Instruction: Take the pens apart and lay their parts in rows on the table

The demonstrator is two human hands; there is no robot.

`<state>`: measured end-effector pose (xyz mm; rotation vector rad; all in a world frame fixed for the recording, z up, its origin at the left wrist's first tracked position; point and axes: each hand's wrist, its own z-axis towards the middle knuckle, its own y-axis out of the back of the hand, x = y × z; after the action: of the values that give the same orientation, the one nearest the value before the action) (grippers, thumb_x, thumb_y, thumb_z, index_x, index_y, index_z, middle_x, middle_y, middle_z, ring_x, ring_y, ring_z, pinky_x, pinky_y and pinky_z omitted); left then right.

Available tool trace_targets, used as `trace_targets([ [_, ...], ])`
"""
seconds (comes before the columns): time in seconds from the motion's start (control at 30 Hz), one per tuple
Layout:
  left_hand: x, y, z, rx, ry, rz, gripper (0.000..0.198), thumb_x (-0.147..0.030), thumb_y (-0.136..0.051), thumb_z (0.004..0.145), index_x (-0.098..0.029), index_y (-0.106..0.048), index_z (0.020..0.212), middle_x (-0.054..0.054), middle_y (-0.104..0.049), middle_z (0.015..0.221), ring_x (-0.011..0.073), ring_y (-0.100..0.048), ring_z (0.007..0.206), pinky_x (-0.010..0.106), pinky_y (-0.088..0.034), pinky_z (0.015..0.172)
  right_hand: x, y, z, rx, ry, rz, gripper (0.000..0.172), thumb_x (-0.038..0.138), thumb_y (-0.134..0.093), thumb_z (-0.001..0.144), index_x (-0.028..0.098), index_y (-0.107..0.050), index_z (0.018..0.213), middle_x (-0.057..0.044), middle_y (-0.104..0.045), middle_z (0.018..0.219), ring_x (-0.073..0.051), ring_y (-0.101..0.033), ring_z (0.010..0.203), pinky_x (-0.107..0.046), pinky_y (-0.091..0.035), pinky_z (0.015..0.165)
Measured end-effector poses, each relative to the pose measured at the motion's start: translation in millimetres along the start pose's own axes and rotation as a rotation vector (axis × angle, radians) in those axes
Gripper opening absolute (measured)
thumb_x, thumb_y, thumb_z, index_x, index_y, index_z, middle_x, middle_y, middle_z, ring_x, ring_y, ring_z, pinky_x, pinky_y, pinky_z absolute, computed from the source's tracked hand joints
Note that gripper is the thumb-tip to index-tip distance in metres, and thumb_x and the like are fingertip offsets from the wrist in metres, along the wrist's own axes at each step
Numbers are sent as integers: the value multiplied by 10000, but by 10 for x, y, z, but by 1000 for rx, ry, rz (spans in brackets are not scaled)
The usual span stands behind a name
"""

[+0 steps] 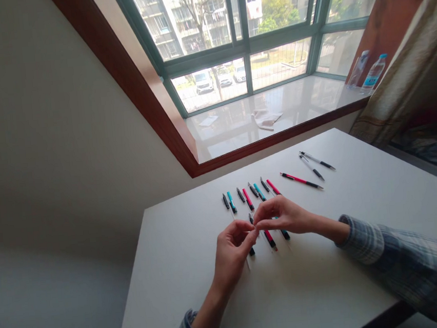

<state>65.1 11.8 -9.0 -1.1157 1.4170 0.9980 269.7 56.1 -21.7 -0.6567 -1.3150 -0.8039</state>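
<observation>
My left hand (232,253) and my right hand (283,215) meet fingertip to fingertip above the white table (181,260). Both are closed in a pinch; whatever is between the fingers is too small or hidden to make out. Under and around them lie parts of taken-apart pens. A teal pen barrel (232,202) and a red pen barrel (248,199) are in the back row, with short black pen parts (240,195) beside them. Closer to me lies another red barrel (270,239), and a thin pale refill (248,265) shows by my left hand. My hands cover some pieces.
At the back right of the table lie a whole red pen (301,181) and two black-and-clear pens (317,160). Behind the table is a window sill (234,126) with a cloth (267,119) and plastic bottles (375,74). A curtain (397,59) hangs at the right.
</observation>
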Motion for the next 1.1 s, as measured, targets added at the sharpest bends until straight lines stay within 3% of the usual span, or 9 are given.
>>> trace_targets([
  [0.1, -6, 9, -2, -40, -41, 42, 272, -398, -799, 821, -169, -688, 917, 10, -644, 807, 131, -558, 703, 226, -463, 662, 22, 150, 20, -87, 54, -167, 279, 445, -756, 888, 171, -769, 940, -65, -772, 918, -195, -711, 839, -315, -580, 763],
  [0.2, 0, 17, -21, -82, -65, 91, 258, -418, -756, 854, -175, -691, 911, -5, -609, 769, 123, -521, 674, 217, -434, 643, -44, 431, 47, -296, 103, -449, 282, 470, -717, 905, 200, -775, 964, -67, -782, 939, -206, -704, 833, -338, -572, 745],
  [0.33, 22, 14, -57, -81, -53, 133, 267, -442, -718, 874, -176, -698, 888, -15, -573, 709, 125, -496, 647, 224, -414, 630, -230, 777, 73, -489, 53, -605, 341, 521, -671, 913, 210, -792, 982, -69, -792, 910, -217, -706, 813, -344, -563, 734],
  [0.43, 17, 9, -75, -68, -57, 147, 284, -457, -704, 883, -173, -699, 869, -8, -576, 710, 128, -494, 652, 228, -414, 628, -332, 886, 86, -500, -2, -659, 351, 525, -662, 909, 211, -808, 966, -63, -796, 889, -205, -695, 778, -325, -541, 719],
  [0.63, -73, 10, -103, -61, -59, 179, 288, -459, -694, 894, -172, -713, 879, 19, -630, 771, 144, -534, 691, 240, -438, 645, -347, 896, 96, -417, -59, -730, 307, 480, -669, 901, 222, -822, 967, -50, -809, 913, -178, -663, 701, -300, -514, 680],
  [0.87, -130, 6, -136, -44, -61, 203, 272, -451, -688, 899, -183, -733, 907, 32, -665, 813, 166, -574, 726, 256, -464, 663, -291, 885, 88, -416, -24, -766, 304, 453, -635, 931, 224, -817, 1013, -56, -809, 948, -198, -692, 754, -322, -545, 721],
  [0.97, -106, 9, -143, -37, -61, 209, 261, -444, -695, 895, -187, -736, 912, 32, -670, 817, 169, -575, 730, 258, -466, 665, -217, 957, 46, -466, 5, -828, 305, 456, -622, 940, 222, -811, 992, -56, -802, 930, -200, -677, 710, -337, -545, 701],
  [1.1, -33, 21, -135, -28, -73, 205, 249, -434, -696, 897, -189, -735, 911, 36, -677, 833, 167, -571, 730, 258, -467, 668, -130, 1165, -34, -642, 6, -932, 312, 462, -613, 939, 219, -804, 988, -72, -795, 915, -230, -681, 731, -372, -544, 727],
])
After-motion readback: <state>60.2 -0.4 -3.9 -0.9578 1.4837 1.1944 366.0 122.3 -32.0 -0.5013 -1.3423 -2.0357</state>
